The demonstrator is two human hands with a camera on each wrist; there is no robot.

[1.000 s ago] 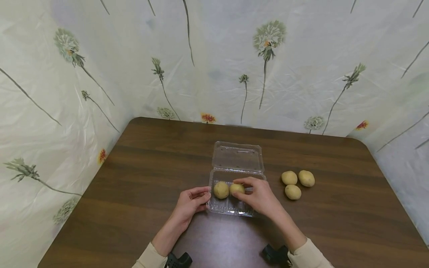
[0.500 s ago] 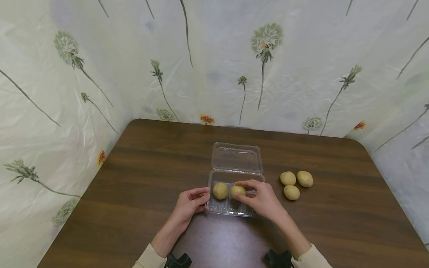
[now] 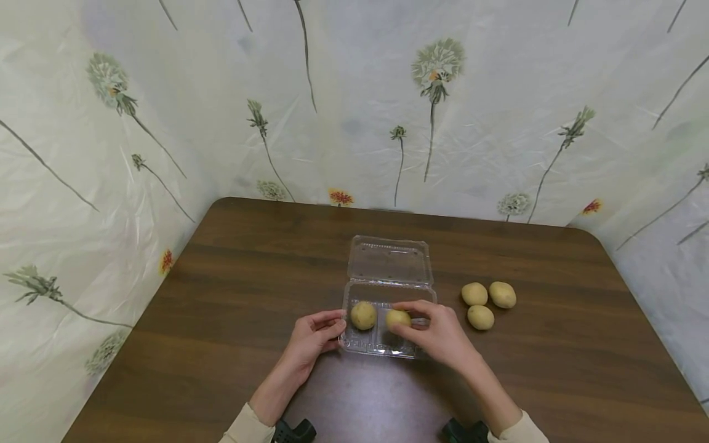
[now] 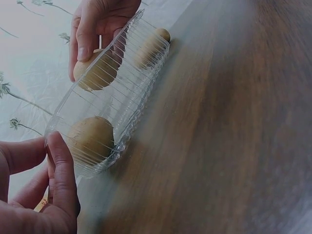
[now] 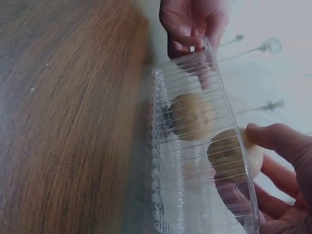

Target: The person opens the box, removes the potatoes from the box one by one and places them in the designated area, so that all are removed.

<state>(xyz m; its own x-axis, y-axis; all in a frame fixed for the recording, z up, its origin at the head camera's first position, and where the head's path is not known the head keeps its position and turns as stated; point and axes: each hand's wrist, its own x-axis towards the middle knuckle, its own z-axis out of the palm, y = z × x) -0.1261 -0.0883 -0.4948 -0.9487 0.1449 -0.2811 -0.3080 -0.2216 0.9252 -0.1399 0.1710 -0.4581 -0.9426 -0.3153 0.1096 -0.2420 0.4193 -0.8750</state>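
Observation:
A clear plastic clamshell container [image 3: 388, 351] stands on the table with its lid [image 3: 390, 261] laid back. My left hand [image 3: 317, 335] pinches the container's left rim between thumb and fingers. One potato [image 3: 363, 315] lies inside, in the left half. With thumb and fingertips my right hand [image 3: 440, 332] grips a second potato [image 3: 397, 319] over the right half. In the right wrist view that potato [image 5: 231, 156] sits higher than the other potato [image 5: 191, 117], partly above the rim.
Three more potatoes lie grouped on the table right of the container: a left one [image 3: 474, 294], a right one [image 3: 503, 295] and a nearer one [image 3: 480, 317]. The dark wooden table [image 3: 249, 264] meets a flower-patterned sheet [image 3: 343, 92] at its back edge.
My right hand has carried its potato a little to the right, away from the potato in the left half. My left hand keeps its hold on the rim.

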